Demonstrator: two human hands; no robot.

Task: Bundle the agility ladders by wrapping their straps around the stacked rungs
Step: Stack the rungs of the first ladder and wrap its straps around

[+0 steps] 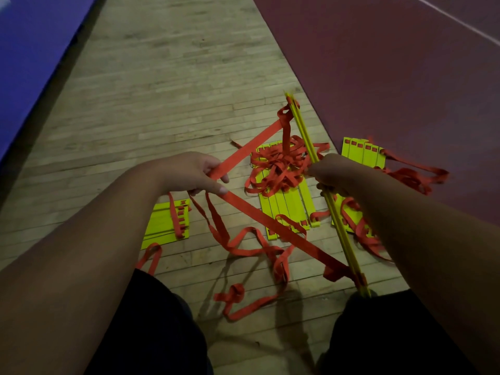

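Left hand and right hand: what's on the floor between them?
Head view: a flat row of yellow rungs with a tangled red strap heap on it.

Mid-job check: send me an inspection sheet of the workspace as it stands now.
Surface: pale wooden plank floor, dimly lit.
Job's things: stack of yellow flat plastic rungs held edge-on above the floor; flat red-orange webbing strap runs from near both its ends to the left hand.
Clutter: three more yellow rung piles lie on the floor, centre pile, left pile, right pile, amid a loose tangle of red strap.
Grippers: left hand pinches the strap in its fingers; right hand grips the held stack near mid-length.
Cables: nothing seen.
Surroundings: purple mat at left; maroon floor area with a white line at right.
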